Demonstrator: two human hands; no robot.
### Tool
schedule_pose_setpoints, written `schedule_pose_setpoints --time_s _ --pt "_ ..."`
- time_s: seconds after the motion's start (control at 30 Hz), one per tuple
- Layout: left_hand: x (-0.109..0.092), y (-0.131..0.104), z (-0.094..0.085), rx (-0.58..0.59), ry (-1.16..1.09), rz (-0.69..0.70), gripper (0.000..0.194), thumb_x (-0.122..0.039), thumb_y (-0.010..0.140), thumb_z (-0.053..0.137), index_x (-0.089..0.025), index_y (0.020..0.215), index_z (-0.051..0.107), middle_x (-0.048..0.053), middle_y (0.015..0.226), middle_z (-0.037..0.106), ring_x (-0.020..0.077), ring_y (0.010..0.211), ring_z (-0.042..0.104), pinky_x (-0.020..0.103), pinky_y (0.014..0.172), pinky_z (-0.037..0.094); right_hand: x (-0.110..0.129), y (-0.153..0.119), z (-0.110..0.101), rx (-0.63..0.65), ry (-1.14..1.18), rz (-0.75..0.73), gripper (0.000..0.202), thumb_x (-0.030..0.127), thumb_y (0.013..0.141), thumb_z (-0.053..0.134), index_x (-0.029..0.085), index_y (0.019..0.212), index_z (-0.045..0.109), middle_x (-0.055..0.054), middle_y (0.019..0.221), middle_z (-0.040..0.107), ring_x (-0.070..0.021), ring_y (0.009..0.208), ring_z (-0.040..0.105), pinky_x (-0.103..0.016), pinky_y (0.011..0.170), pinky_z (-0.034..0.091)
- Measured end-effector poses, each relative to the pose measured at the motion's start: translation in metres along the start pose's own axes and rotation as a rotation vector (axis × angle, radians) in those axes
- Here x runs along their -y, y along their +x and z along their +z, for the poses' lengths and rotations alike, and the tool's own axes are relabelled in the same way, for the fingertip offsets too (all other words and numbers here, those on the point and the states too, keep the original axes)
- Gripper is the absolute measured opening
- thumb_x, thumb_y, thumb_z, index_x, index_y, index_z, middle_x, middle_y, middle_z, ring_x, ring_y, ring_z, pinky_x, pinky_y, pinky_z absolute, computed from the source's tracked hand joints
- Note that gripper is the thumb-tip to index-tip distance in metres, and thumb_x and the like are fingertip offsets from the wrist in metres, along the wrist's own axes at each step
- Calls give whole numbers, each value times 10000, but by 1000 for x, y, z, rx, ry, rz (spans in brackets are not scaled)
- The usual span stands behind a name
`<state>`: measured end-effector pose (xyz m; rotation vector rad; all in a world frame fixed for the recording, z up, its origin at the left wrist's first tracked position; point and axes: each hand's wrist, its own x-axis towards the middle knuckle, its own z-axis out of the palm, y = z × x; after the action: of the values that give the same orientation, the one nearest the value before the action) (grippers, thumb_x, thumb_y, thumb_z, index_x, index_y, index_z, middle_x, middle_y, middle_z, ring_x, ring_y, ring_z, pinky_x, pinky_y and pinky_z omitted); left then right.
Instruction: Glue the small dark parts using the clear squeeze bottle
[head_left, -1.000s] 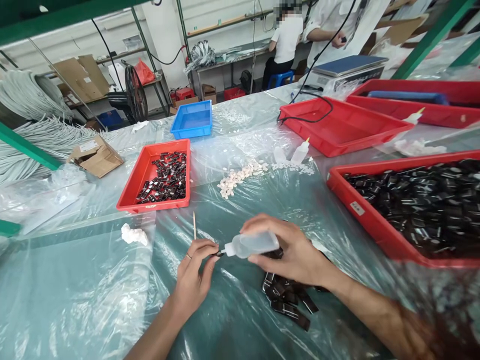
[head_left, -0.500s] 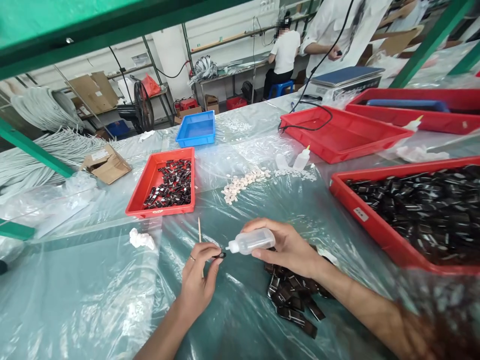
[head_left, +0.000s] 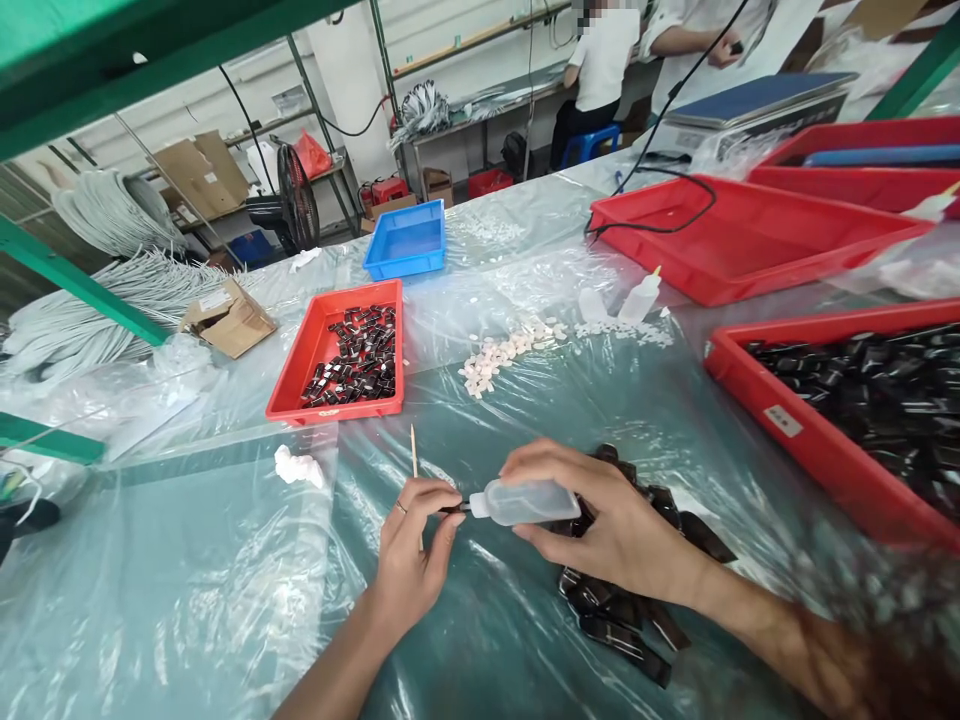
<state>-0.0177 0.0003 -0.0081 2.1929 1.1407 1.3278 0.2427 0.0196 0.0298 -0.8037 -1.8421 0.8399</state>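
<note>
My left hand (head_left: 416, 555) pinches a small black part (head_left: 452, 509) between thumb and forefinger. In my right hand (head_left: 607, 525) lies a clear squeeze bottle (head_left: 525, 501), held sideways with its white nozzle touching that part. A pile of black parts (head_left: 626, 610) lies on the plastic sheet under and behind my right hand. A thin wooden stick (head_left: 413, 451) rests on the sheet just beyond my left hand.
A small red tray (head_left: 296, 385) of black parts stands ahead left, a blue tray (head_left: 407, 240) behind it. A large red tray (head_left: 810, 440) of black parts sits right. White pieces (head_left: 499, 352), two small bottles (head_left: 639, 297), a white wad (head_left: 298, 467). Two people stand far back.
The bottle's nozzle, a little apart from the black part half a second ago, now touches it. The view has shifted, so everything sits slightly further right.
</note>
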Motion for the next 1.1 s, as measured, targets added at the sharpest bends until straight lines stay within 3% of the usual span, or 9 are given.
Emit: schedule_pose_setpoints --time_s 0.33,0.47,0.63,0.77,0.83,0.97,1.03,1.1 --pt "-6 9 -2 -3 44 83 189 -181 1091 643 -297 1206 738 39 1032 800 218 932 791 364 805 686 6 -2 -1 -12 -112 -173 479 120 934 796 391 1320 719 -37 1141 782 -214 987 806 -318 861 678" --pt "-5 9 -2 -1 46 93 180 -189 1097 640 -293 1209 734 37 1035 797 213 933 789 363 808 689 8 -3 -1 6 -115 -158 468 125 944 781 394 1321 719 -52 1161 795 -234 1008 798 -360 890 676" --pt "-4 6 0 17 47 52 152 -195 1092 667 -275 1211 715 43 1054 800 195 945 804 323 806 691 4 -1 -12 -34 99 67 300 222 909 865 344 1167 771 -44 1145 803 -244 1001 788 -358 850 656" --pt "-2 2 2 20 39 6 141 -195 1073 691 -288 1178 702 30 1054 815 199 951 821 322 827 697 -16 7 -22 -255 436 383 477 488 883 932 321 1291 750 -50 1176 795 -228 986 758 -345 837 650" --pt "2 -1 4 15 33 -14 155 -190 1068 683 -302 1174 690 26 1060 822 210 964 830 332 838 700 -31 12 -23 -278 485 469 548 572 871 928 275 1300 760 -64 1182 802 -227 991 762 -364 909 649" --pt "10 -10 15 38 19 -22 252 -157 1064 633 -347 1230 644 33 1102 830 233 979 846 359 820 718 -56 15 -20 -168 210 459 517 601 823 934 259 1182 788 -66 1113 840 -300 1088 795 -449 1019 658" --pt "10 -14 21 83 6 22 315 -136 1048 630 -365 1264 614 40 1113 836 245 988 854 378 831 735 -64 12 -15 -142 59 424 464 549 771 964 299 1121 790 -46 1125 843 -350 1150 795 -559 1136 628" --pt "8 -16 27 98 8 61 360 -123 1017 662 -378 1263 603 40 1114 847 248 993 862 380 850 748 -70 8 -10 -126 -78 398 355 517 799 925 349 1085 798 -30 1151 838 -409 1216 781 -707 1247 531"
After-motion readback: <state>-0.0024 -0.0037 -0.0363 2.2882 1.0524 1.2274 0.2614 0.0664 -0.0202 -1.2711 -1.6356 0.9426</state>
